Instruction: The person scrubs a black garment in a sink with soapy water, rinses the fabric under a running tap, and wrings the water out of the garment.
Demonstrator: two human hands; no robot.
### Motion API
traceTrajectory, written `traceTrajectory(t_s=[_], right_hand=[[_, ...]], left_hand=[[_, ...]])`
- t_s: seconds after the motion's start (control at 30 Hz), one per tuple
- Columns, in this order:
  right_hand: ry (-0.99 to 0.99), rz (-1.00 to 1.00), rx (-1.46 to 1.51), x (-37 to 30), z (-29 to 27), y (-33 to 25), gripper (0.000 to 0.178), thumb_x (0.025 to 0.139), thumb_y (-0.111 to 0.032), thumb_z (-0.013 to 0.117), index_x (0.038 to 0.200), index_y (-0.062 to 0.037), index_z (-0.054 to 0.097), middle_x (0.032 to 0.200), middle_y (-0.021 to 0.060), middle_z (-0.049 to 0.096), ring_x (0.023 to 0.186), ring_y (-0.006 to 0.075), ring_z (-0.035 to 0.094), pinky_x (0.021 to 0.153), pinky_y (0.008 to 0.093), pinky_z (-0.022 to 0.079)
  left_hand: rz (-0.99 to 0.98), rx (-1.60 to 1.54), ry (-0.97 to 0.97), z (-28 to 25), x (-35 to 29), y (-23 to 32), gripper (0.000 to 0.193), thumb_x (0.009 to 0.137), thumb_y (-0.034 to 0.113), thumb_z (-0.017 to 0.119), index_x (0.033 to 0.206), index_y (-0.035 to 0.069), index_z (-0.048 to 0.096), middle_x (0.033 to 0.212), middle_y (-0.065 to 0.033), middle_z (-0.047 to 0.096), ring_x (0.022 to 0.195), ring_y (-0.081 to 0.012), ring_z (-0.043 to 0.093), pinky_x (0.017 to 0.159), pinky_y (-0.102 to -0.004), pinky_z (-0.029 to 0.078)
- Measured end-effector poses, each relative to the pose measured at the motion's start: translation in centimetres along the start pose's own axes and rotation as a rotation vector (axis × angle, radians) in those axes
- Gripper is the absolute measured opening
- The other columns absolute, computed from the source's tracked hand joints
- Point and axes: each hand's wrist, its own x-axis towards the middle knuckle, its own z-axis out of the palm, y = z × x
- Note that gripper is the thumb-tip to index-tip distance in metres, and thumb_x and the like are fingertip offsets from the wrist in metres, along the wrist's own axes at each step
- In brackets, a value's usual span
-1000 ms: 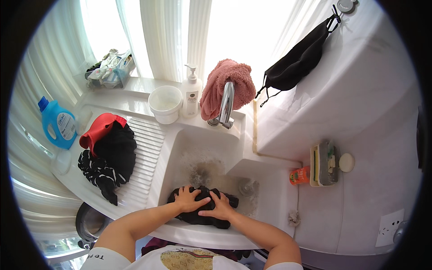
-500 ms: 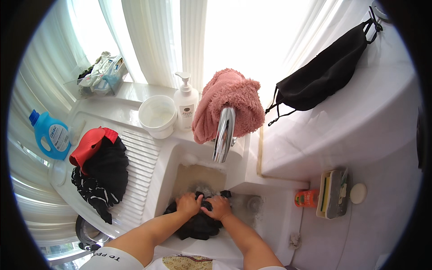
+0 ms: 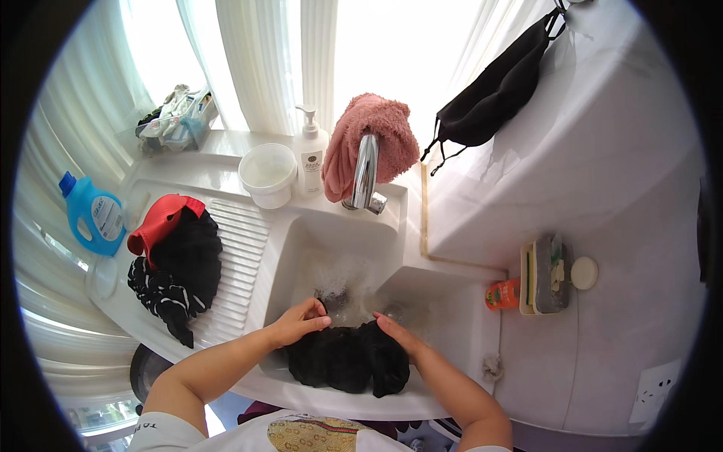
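A wet black garment [image 3: 339, 360] hangs bunched over the near side of the white sink basin [image 3: 280, 260]. My left hand [image 3: 300, 321] is closed at its upper left edge, a bit of dark cloth showing by the fingertips. At the upper right edge my right hand [image 3: 398, 331] grips the same garment; most of its fingers are hidden behind the cloth. Beyond the hands, cloudy water with suds [image 3: 335, 280] lies in the basin. The chrome faucet [image 3: 366, 172] stands above it, draped with a pink fluffy towel [image 3: 384, 135].
On the ribbed washboard [image 3: 241, 248] at left lie a red cap [image 3: 162, 222] and dark clothes [image 3: 188, 252]. Behind stand a blue detergent bottle [image 3: 94, 215], white tub [image 3: 268, 177] and pump bottle [image 3: 310, 154]. At right are an orange container [image 3: 502, 294], sponge holder [image 3: 544, 277] and hanging black mask [image 3: 493, 94].
Both hands have come nearer and drawn apart, from pressing the bunched garment in the water to holding its upper edge. The garment is raised and spread wider. The view has shifted.
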Motion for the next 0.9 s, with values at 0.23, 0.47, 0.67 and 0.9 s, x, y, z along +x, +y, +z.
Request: traceTrajectory(t_s=[0.23,0.47,0.67,0.9], right_hand=[[0.12,-0.023,-1.102,-0.7,8.9,2.2,0.113,0.059,-0.073,0.069,0.148,-0.0224,0.021,0.147,0.0287,0.014,0.137,0.0453,0.013,0.109,0.0558,0.019],[0.421,-0.413,-1.149,5.0,7.8,6.0,0.079,0.062,-0.056,0.073,0.126,-0.0161,0.049,0.12,0.023,0.048,0.112,0.0403,0.045,0.092,0.0513,0.039],[0.339,-0.38,-0.97,8.1,4.9,4.2,0.068,0.062,-0.055,0.074,0.114,-0.0149,0.057,0.109,0.0188,0.056,0.1,0.0374,0.055,0.085,0.0445,0.046],[0.304,-0.3,-0.629,5.1,1.8,1.2,0.085,0.068,-0.064,0.068,0.131,-0.0105,0.049,0.128,0.0231,0.049,0.118,0.0383,0.048,0.097,0.0436,0.042]], left_hand=[[-0.251,1.244,0.25,3.7,-1.9,-4.5,0.069,0.083,0.067,0.047,0.124,0.012,0.057,0.139,-0.0215,0.033,0.123,-0.0381,0.036,0.095,-0.0531,0.039],[-0.165,1.337,0.445,3.6,3.6,-7.3,0.055,0.089,0.057,0.046,0.104,0.007,0.065,0.101,-0.0152,0.053,0.102,-0.0332,0.051,0.08,-0.0498,0.045],[-0.34,1.261,0.445,2.3,7.3,-7.1,0.056,0.089,0.055,0.046,0.107,0.008,0.068,0.115,-0.0174,0.056,0.108,-0.0352,0.054,0.087,-0.0483,0.046],[-0.281,1.277,0.281,1.3,5.6,-6.2,0.066,0.086,0.064,0.044,0.12,0.01,0.061,0.123,-0.0177,0.052,0.116,-0.0343,0.048,0.092,-0.0502,0.042]])
